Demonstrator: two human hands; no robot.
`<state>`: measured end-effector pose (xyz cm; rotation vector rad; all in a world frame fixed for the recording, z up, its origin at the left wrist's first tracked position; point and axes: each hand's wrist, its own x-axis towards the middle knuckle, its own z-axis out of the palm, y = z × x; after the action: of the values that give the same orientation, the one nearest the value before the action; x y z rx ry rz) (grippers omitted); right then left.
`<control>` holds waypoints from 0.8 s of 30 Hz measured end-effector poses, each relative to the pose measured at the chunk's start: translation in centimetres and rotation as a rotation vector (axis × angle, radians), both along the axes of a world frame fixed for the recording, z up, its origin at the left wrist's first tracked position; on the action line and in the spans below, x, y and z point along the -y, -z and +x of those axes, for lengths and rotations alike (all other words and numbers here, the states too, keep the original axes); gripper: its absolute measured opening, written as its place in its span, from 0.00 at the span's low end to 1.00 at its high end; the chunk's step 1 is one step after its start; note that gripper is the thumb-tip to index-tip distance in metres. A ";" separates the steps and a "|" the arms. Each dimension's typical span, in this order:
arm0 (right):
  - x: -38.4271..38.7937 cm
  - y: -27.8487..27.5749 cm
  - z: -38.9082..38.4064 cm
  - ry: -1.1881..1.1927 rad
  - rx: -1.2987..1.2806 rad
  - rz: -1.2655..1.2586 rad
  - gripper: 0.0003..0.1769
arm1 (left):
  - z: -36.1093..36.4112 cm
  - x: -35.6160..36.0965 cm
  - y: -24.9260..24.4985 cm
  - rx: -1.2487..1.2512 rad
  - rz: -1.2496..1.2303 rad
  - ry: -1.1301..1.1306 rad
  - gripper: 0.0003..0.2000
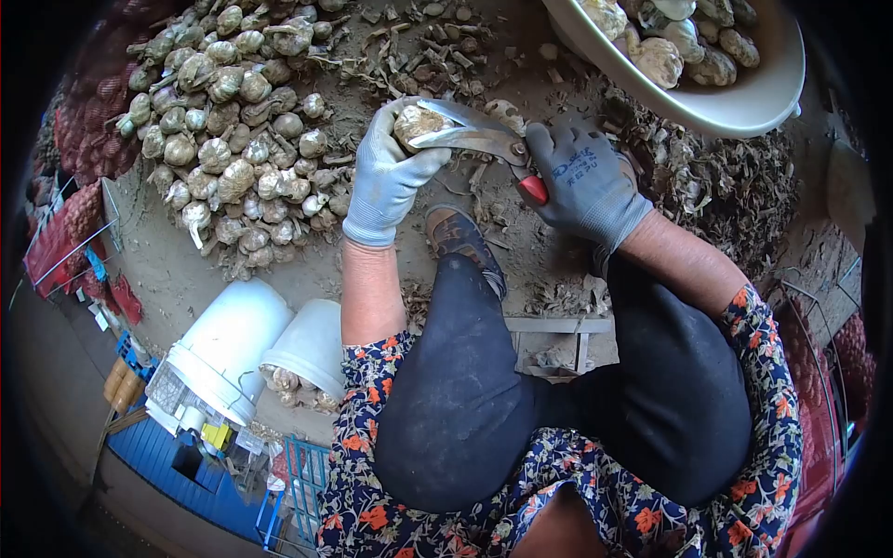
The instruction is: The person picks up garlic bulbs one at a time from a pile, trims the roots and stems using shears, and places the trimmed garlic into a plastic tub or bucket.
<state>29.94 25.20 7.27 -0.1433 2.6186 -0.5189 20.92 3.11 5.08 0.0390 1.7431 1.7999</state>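
My left hand (383,186), in a grey-white knit glove, is closed around a garlic bulb (414,126). In my right hand (588,186), also gloved, is a pair of shears (488,139) with a red handle (532,190). The shears' blades are spread apart, and their tips reach the bulb in my left hand. Fingers of the right glove hide most of the handles. Left of my hands lies a large heap of garlic bulbs (237,139) on the ground. Another bulb (505,113) is on the ground just behind the shears.
A pale basin (744,116) with garlic bulbs stands at the upper right. Dry garlic trimmings (716,177) cover the ground below it. Two white buckets (233,335) lie at lower left, one with bulbs at its mouth. Red mesh sacks (102,102) stand at the far left.
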 end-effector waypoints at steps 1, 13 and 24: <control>0.0 -0.1 0.0 -0.021 0.004 0.034 0.30 | 0.0 0.0 -0.2 -0.031 -0.081 0.036 0.31; -1.5 2.7 -0.1 -0.047 0.093 -0.072 0.23 | -0.3 -0.3 0.3 0.228 0.111 0.020 0.30; -1.0 4.5 1.6 0.251 0.307 -0.259 0.22 | -3.8 -7.7 -5.3 -0.338 0.466 0.143 0.36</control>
<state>31.54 26.24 2.74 0.1732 2.2727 -0.8913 17.17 10.80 10.37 0.6755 1.4448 2.1412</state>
